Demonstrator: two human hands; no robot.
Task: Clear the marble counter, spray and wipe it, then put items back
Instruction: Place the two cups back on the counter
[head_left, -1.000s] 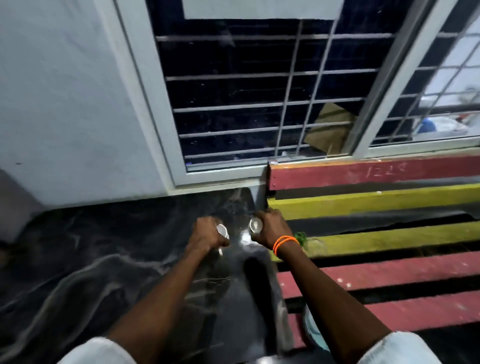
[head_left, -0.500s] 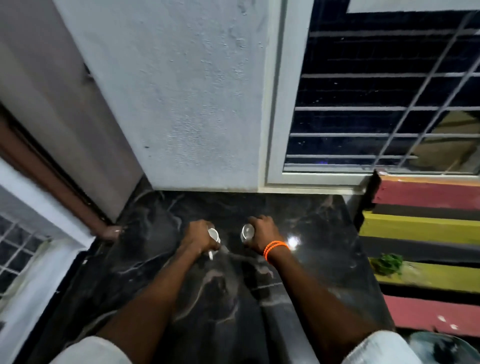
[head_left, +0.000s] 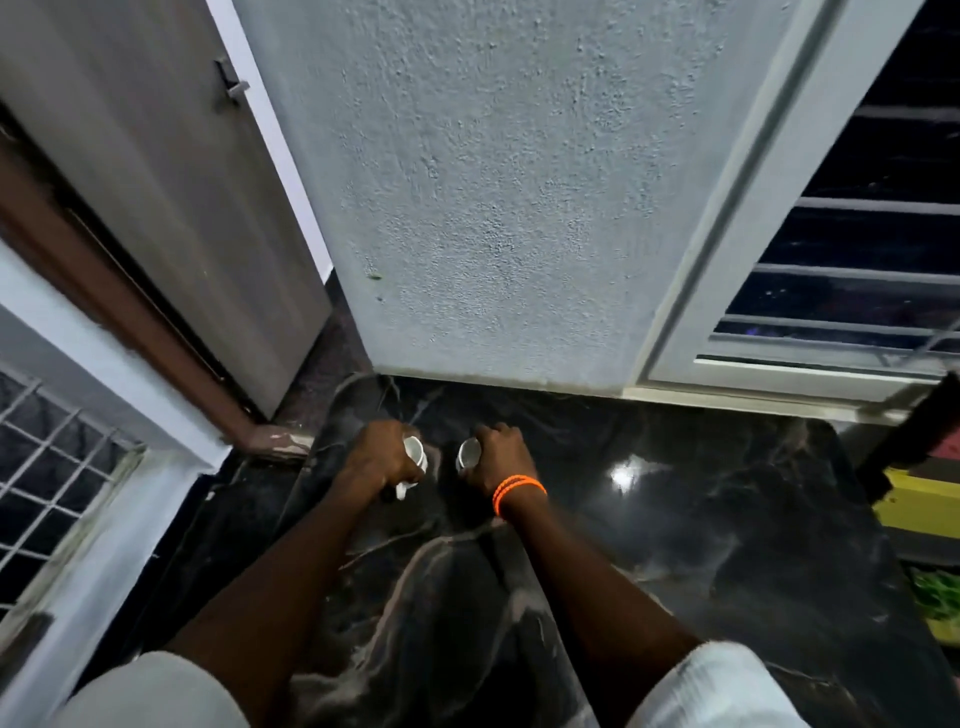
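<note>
Being carried over the dark marble tabletop (head_left: 727, 519) are two small white cups, one in each hand, both near the grey wall (head_left: 493, 208) at the tabletop's far edge. The left hand (head_left: 382, 457) is closed around the left cup (head_left: 414, 451), whose handle is sticking out below the fingers; the right hand (head_left: 501, 460) is wrapped around the right cup (head_left: 467, 453), its mouth facing inward. The cups are being held just apart from each other, and whether they are resting on the stone or hovering above it cannot be told. The gap between them is narrow, so a knock and a chip are being risked if the hands are brought closer. The polished stone is looking slick, so a cup set down at a tilt could be sent sliding or tipping. The left cup is being held nearer the tabletop's left edge beside the door frame (head_left: 130, 322), where a careless placement could drop it off.
</note>
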